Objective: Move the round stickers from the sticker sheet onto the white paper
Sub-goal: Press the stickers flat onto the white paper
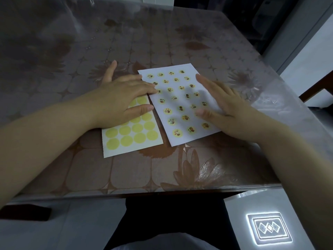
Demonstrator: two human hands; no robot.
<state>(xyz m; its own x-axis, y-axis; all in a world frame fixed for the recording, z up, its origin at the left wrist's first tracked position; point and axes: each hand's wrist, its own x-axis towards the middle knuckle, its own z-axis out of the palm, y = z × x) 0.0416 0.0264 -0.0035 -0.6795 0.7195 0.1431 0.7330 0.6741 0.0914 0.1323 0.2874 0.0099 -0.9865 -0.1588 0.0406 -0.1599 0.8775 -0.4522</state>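
Both hands open and apart: left hand (119,98) flat on the sticker sheet (129,139), right hand (228,107) over the white paper (176,114) bearing round stickers (167,110); I judge a sliding palm could skew it.

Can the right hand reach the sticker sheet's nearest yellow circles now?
Probably yes: those yellow circles lie uncovered, the left hand rests farther up the sticker sheet, and the right hand is open over the adjacent white paper.
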